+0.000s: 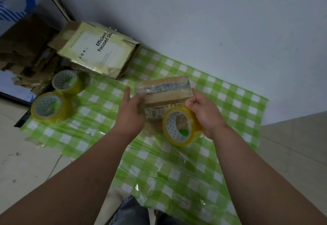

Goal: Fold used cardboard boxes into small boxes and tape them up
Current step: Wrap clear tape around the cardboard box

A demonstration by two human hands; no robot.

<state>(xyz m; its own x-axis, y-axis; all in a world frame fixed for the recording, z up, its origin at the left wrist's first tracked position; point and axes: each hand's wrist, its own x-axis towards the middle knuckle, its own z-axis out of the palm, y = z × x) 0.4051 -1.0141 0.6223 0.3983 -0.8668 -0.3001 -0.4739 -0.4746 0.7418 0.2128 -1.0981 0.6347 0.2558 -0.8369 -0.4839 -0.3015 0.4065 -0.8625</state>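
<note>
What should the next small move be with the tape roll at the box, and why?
Probably draw the tape roll on along the small box while the left hand steadies it. The right hand holds the roll against the box's near right corner, the box is folded shut, and its top already carries shiny tape, so the near side looks next.

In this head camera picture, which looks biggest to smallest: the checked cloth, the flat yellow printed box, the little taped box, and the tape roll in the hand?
1. Checked cloth
2. Flat yellow printed box
3. Little taped box
4. Tape roll held by the right hand

The last two look close; nearness makes it unsure.
</note>
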